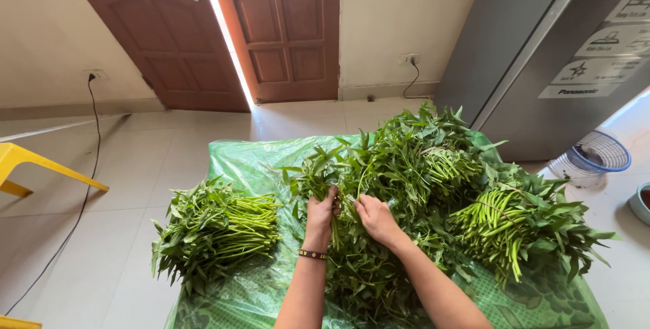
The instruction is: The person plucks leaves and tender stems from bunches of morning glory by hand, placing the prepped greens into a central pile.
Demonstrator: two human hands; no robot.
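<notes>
Leafy green stalks lie in heaps on a green plastic sheet [244, 160] spread on the tiled floor. My left hand [321, 214] is closed around a few stalks [318, 177] at the middle of the big loose heap [406, 160]. A dark beaded bracelet sits on that wrist. My right hand [376, 217] pinches stems just beside the left one, fingers buried in the leaves. A tidy bundle [217, 227] with its cut ends pointing right lies to the left. Another bundle [504, 224] rests on the right, cut ends toward me.
A grey refrigerator [542, 51] stands at the back right, with a white and blue basket [596, 156] and a bowl [640, 200] beside it. Brown double doors [223, 31] are ahead, slightly ajar. A yellow plastic stool [27, 166] and a black cable [84, 193] are at the left.
</notes>
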